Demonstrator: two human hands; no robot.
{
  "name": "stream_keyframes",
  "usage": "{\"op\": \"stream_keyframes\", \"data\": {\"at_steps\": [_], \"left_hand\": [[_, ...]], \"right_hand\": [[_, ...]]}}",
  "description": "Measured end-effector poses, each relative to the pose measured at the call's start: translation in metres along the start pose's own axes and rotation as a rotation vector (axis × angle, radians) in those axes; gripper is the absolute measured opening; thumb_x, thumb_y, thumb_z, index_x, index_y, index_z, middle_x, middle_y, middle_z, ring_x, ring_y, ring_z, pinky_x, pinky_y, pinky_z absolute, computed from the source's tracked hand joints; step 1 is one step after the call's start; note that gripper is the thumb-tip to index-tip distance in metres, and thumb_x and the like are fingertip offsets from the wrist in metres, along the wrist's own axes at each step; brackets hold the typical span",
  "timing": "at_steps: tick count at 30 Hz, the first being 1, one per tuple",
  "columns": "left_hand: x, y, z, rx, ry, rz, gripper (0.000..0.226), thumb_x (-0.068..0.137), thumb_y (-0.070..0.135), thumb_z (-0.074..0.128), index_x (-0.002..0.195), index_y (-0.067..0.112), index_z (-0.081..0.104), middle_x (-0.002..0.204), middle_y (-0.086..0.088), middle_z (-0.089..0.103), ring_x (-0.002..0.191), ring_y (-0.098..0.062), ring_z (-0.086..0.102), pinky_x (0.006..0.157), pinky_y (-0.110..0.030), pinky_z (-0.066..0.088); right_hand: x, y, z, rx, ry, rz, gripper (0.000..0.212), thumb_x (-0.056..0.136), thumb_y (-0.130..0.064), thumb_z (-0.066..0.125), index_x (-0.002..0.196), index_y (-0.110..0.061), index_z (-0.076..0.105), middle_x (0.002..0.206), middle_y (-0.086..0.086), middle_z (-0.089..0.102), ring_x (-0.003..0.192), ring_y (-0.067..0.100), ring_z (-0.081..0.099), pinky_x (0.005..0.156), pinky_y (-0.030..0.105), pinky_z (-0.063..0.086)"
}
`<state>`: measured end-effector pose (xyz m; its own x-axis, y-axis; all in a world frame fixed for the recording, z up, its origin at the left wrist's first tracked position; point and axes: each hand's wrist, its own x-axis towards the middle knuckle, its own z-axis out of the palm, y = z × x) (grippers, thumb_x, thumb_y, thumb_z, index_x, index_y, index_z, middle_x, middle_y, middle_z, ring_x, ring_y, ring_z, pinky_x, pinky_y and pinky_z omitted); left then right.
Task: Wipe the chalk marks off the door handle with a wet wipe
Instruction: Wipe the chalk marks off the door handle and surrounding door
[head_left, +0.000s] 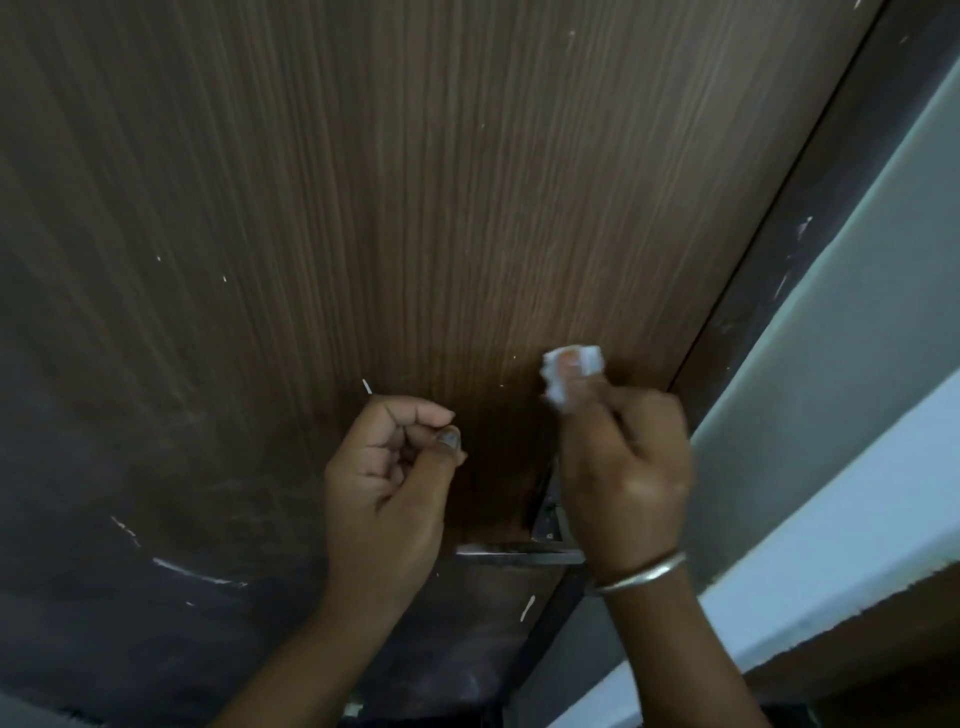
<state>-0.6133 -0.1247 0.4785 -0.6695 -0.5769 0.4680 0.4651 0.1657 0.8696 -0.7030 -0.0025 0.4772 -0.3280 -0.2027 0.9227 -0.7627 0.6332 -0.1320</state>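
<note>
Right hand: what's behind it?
Behind the right hand, the door handle: its lever and part of its plate show; the rest is covered. The hand pinches the wet wipe.

Wipe (560, 391) above handle (519, 554), right of left hand (389, 483).

You're looking at a dim, murky frame — the door (415, 182) glows warm brown only near its middle and sinks to grey-black at the lower left. The pale wall (852, 395) on your right is the brightest patch. Your right hand (631, 467) and the wipe (574, 371) are smeared with blur; straight edges bow toward the corners.
</note>
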Motion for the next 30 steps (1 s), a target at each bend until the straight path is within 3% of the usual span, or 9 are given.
{"op": "stream_keyframes", "data": {"at_steps": [4, 5, 7, 11, 13, 17, 22, 26, 30], "left_hand": [[-0.002, 0.001, 0.003, -0.004, -0.022, -0.008, 0.010, 0.072, 0.026, 0.057, 0.080, 0.021, 0.061, 0.066, 0.005, 0.062, 0.066, -0.007, 0.059, 0.061, -0.017, 0.047], [-0.003, 0.001, 0.005, -0.001, -0.031, -0.007, 0.010, 0.072, 0.026, 0.057, 0.080, 0.021, 0.062, 0.066, 0.004, 0.062, 0.065, -0.007, 0.059, 0.061, -0.017, 0.047], [-0.005, 0.001, 0.008, 0.007, -0.060, 0.000, 0.010, 0.073, 0.026, 0.057, 0.080, 0.022, 0.062, 0.066, 0.003, 0.062, 0.065, -0.008, 0.059, 0.061, -0.018, 0.048], [-0.008, 0.001, 0.009, 0.002, -0.111, 0.008, 0.009, 0.073, 0.025, 0.058, 0.079, 0.027, 0.064, 0.067, 0.003, 0.062, 0.066, -0.010, 0.058, 0.062, -0.020, 0.049], [-0.009, 0.000, 0.008, 0.012, -0.123, 0.009, 0.008, 0.073, 0.024, 0.058, 0.080, 0.024, 0.063, 0.067, 0.003, 0.061, 0.066, -0.009, 0.058, 0.062, -0.021, 0.049], [-0.012, -0.007, 0.006, 0.037, -0.126, -0.018, 0.007, 0.074, 0.019, 0.060, 0.081, 0.016, 0.062, 0.069, -0.001, 0.061, 0.066, -0.011, 0.058, 0.063, -0.020, 0.049], [-0.016, -0.018, 0.002, 0.095, -0.137, -0.036, 0.010, 0.077, 0.006, 0.056, 0.081, 0.014, 0.062, 0.071, -0.004, 0.061, 0.066, -0.015, 0.059, 0.064, -0.020, 0.049], [-0.019, -0.025, -0.002, 0.112, -0.138, -0.074, 0.012, 0.077, 0.007, 0.056, 0.080, 0.017, 0.062, 0.071, -0.004, 0.062, 0.066, -0.015, 0.060, 0.064, -0.018, 0.049], [-0.021, -0.031, -0.003, 0.109, -0.142, -0.108, 0.011, 0.076, 0.008, 0.057, 0.080, 0.017, 0.062, 0.070, -0.003, 0.062, 0.066, -0.014, 0.059, 0.064, -0.017, 0.049]], "right_hand": [[0.000, 0.025, -0.020, 0.259, -0.018, 0.560, 0.037, 0.096, -0.030, 0.050, 0.101, 0.004, 0.061, 0.083, 0.021, 0.059, 0.064, 0.010, 0.054, 0.066, 0.055, 0.052], [0.002, 0.025, -0.024, 0.183, -0.014, 0.555, 0.036, 0.096, -0.028, 0.050, 0.107, 0.005, 0.060, 0.094, 0.022, 0.060, 0.072, 0.010, 0.059, 0.071, 0.053, 0.054], [0.000, 0.023, -0.025, -0.101, 0.011, 0.441, 0.029, 0.094, -0.012, 0.056, 0.114, 0.008, 0.061, 0.115, 0.030, 0.058, 0.088, 0.031, 0.065, 0.071, 0.047, 0.055], [-0.004, 0.024, -0.022, -0.364, 0.029, 0.272, 0.024, 0.092, -0.002, 0.054, 0.109, 0.012, 0.063, 0.103, 0.031, 0.064, 0.091, 0.042, 0.066, 0.075, 0.046, 0.055], [-0.011, 0.025, -0.022, -0.431, -0.042, 0.283, 0.024, 0.091, -0.003, 0.055, 0.107, 0.013, 0.063, 0.096, 0.030, 0.065, 0.081, 0.043, 0.066, 0.066, 0.045, 0.056], [-0.032, 0.023, -0.023, -0.375, -0.150, 0.282, 0.033, 0.089, -0.014, 0.042, 0.090, 0.007, 0.067, 0.078, 0.025, 0.064, 0.055, 0.039, 0.062, 0.046, 0.035, 0.053], [-0.050, 0.017, -0.017, -0.231, -0.149, 0.242, 0.014, 0.087, -0.006, 0.060, 0.089, 0.000, 0.071, 0.075, 0.017, 0.066, 0.055, 0.032, 0.062, 0.053, 0.030, 0.054], [-0.060, 0.020, -0.017, -0.201, -0.098, 0.190, 0.019, 0.091, -0.009, 0.055, 0.092, 0.001, 0.072, 0.072, 0.016, 0.064, 0.058, 0.029, 0.060, 0.056, 0.027, 0.051], [-0.069, 0.011, -0.017, -0.163, -0.099, 0.137, 0.039, 0.099, -0.016, 0.041, 0.082, 0.001, 0.072, 0.064, 0.013, 0.058, 0.052, 0.023, 0.052, 0.055, 0.020, 0.036]]}}
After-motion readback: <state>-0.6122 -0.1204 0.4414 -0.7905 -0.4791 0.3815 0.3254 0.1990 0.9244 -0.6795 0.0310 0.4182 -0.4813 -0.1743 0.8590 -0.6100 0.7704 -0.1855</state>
